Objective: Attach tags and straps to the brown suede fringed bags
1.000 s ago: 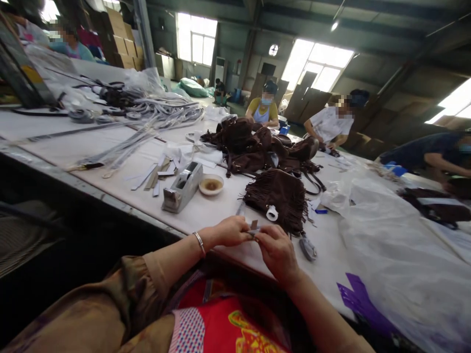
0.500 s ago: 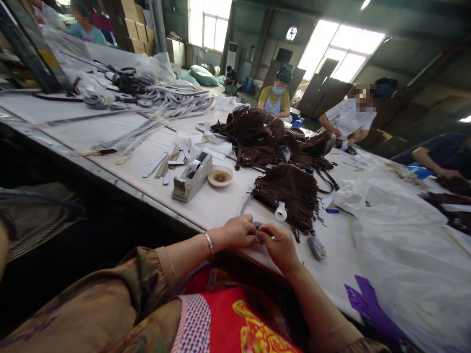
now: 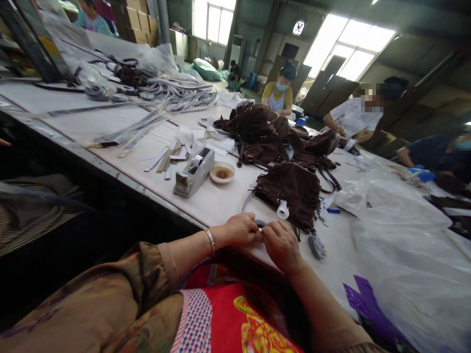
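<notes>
My left hand point(image 3: 239, 229) and my right hand point(image 3: 281, 245) meet at the near edge of the white table point(image 3: 221, 203), fingers pinched together on a small grey strap piece point(image 3: 260, 224) that is mostly hidden between them. A silver bracelet sits on my left wrist. Just beyond my hands lies a brown fringed bag point(image 3: 290, 191) with a small white roll point(image 3: 282, 211) on it. A grey strap piece point(image 3: 316, 245) lies to the right of my right hand.
A metal tape dispenser point(image 3: 194, 172) and a small bowl point(image 3: 222, 172) stand left of the bag. More brown bags point(image 3: 265, 132), grey straps point(image 3: 165, 105) and clear plastic sheeting point(image 3: 401, 230) cover the table. Other people work at the far side.
My hands have drawn closer together and lowered toward the table edge, closing over the small piece that showed between the fingers earlier. The camera has shifted slightly.
</notes>
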The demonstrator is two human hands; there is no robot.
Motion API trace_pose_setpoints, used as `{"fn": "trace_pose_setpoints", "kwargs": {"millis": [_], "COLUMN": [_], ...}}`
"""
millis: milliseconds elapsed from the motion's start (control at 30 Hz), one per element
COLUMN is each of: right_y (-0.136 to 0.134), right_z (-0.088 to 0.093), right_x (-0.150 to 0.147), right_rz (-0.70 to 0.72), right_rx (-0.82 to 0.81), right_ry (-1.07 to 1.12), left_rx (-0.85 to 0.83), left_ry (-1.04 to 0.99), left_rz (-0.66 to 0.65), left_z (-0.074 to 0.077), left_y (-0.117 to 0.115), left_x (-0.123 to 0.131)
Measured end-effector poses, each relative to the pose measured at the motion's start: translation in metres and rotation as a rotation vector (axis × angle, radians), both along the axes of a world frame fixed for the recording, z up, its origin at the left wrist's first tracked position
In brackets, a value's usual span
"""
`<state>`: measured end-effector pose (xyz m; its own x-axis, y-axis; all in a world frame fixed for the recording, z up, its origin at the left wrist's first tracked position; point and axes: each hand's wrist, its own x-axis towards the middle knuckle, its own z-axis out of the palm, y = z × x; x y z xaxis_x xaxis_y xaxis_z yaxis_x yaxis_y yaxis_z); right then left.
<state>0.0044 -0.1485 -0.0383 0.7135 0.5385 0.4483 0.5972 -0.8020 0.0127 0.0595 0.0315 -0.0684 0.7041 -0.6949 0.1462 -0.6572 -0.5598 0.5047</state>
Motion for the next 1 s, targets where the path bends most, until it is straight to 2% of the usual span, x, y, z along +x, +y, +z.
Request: {"fn": "trace_pose_setpoints", "kwargs": {"millis": [100,167,267,333,500,667,800,1000], "right_y": [-0.001,-0.003,-0.005,-0.005,-0.002,0.002,0.004,0.001], "right_z": [-0.001,0.0,0.002,0.003,0.009,0.014,0.011,-0.004], "right_x": [-0.006,-0.006,0.002,0.009,0.019,0.017,0.016,0.009], "right_rz": [0.08,0.116,0.081,0.024,-0.115,-0.16,-0.161,-0.04], "right_rx": [-0.004,0.086,0.292,0.346,0.225,-0.06,-0.198,-0.251], "right_ry": [0.032,0.13,0.293,0.389,0.517,0.583,0.48,0.152], "left_rx": [0.021,0.028,0.027,0.027,0.039,0.059,0.095,0.149], "left_ry": [-0.028,-0.04,-0.035,-0.025,-0.003,0.002,0.001,-0.015], "left_rz": [-0.003,-0.007,-0.008,-0.013,-0.016,-0.013,-0.032,-0.047], "left_z": [-0.001,-0.001,-0.001,0.0,0.001,0.001,0.005,0.007], "left_y": [0.001,0.001,0.001,0.0,0.0,0.0,0.001,-0.003], "left_x": [-0.001,-0.001,-0.002,-0.003,-0.004,-0.004,-0.003,0.001]}}
